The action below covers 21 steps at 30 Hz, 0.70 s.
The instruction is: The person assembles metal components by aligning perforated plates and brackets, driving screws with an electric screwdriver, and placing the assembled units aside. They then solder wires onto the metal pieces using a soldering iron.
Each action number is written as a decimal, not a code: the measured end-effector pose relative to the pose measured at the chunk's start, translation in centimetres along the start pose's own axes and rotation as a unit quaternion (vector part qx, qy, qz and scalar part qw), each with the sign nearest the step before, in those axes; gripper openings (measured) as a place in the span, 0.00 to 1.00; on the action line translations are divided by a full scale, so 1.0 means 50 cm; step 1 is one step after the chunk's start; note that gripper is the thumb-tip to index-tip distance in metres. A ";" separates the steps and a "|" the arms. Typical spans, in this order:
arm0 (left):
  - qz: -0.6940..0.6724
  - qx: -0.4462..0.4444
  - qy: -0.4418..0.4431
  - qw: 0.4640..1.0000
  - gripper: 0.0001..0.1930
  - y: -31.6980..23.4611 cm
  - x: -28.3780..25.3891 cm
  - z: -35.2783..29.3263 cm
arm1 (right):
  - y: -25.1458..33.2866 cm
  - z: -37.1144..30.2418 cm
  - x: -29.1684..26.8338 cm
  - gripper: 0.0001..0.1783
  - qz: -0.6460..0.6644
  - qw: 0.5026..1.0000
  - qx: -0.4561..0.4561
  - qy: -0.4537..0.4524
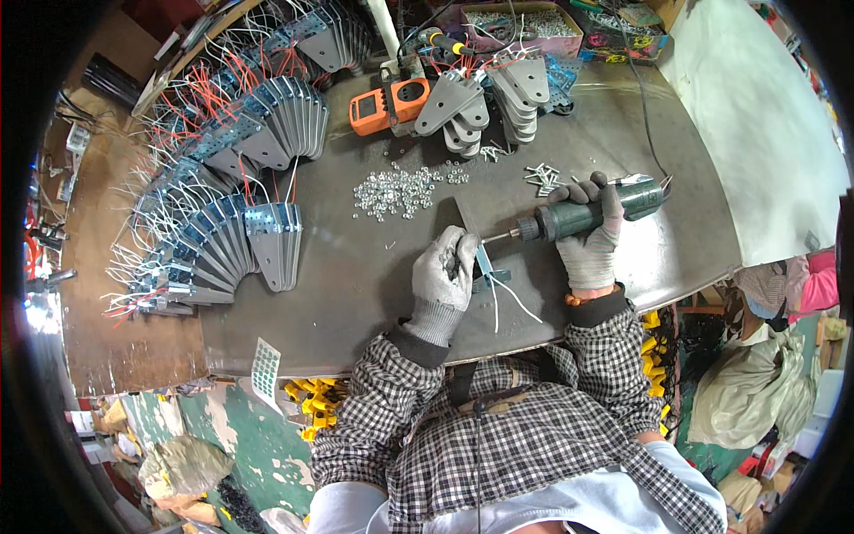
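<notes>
My left hand (445, 271), in a grey glove, pinches a grey metal bracket (468, 214) that stands edge-on above the table. A blue part (483, 259) with two white wires (516, 298) is on it. My right hand (591, 240), gloved too, wraps round a dark green electric screwdriver (640, 199) lying nearly level. Its bit (501, 237) points left and reaches the bracket close to my left fingers. Whether a screw sits at the tip is too small to tell. Beyond lie loose nuts (391, 192) and a small pile of screws (542, 178).
Rows of grey brackets with blue parts and wires (274, 240) curve along the left. At the back are an orange meter-like device (388, 105), stacked grey plates (454, 105) and a bin of small hardware (525, 27). The screwdriver's cord (648, 125) runs up behind.
</notes>
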State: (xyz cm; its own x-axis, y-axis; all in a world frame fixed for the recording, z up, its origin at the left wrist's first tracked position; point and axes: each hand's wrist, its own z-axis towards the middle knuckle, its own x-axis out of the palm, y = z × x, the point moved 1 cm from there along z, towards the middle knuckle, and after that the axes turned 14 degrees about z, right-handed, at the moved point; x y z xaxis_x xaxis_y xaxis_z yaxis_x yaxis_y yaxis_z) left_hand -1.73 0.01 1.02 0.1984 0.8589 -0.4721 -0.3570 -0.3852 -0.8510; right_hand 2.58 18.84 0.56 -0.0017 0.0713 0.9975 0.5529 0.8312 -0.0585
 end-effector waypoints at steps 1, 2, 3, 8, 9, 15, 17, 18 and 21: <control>0.000 0.001 0.001 1.000 0.07 0.000 0.000 0.000 | -0.001 0.000 0.005 0.21 -0.010 1.000 -0.006 0.012; 0.013 -0.005 0.014 1.000 0.08 0.004 -0.001 0.004 | 0.000 0.003 0.002 0.21 -0.009 1.000 -0.008 0.014; 0.026 -0.011 0.027 0.999 0.08 0.007 0.000 0.007 | 0.001 0.007 -0.003 0.21 -0.008 1.000 -0.005 0.025; -0.154 -0.123 0.049 0.979 0.07 0.074 0.027 -0.016 | -0.011 0.008 0.015 0.18 -0.019 0.998 0.011 0.055; -0.249 -0.169 0.002 0.954 0.08 0.070 0.041 -0.023 | -0.015 0.015 0.018 0.14 -0.015 0.995 0.029 0.099; -0.268 -0.220 -0.018 0.938 0.17 0.044 0.032 -0.029 | -0.026 0.026 0.028 0.12 -0.039 0.984 0.049 0.169; -0.211 -0.199 -0.020 0.957 0.15 0.049 0.024 -0.026 | -0.031 0.022 0.038 0.13 -0.037 0.980 0.053 0.188; -0.148 -0.176 -0.023 0.973 0.14 0.051 0.020 -0.023 | -0.042 0.012 0.050 0.17 -0.059 0.988 0.039 0.138; 0.188 -0.001 0.031 0.982 0.07 0.023 -0.050 0.004 | -0.038 0.007 0.062 0.33 -0.142 0.983 0.059 0.098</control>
State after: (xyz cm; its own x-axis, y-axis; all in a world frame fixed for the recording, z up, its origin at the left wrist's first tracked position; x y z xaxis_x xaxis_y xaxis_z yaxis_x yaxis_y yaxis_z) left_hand -2.84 -2.50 1.28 0.1073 0.6342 -0.7657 -0.4144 -0.6715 -0.6143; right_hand 1.24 17.67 3.74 0.0256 -0.2716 0.9621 0.4535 0.8608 0.2309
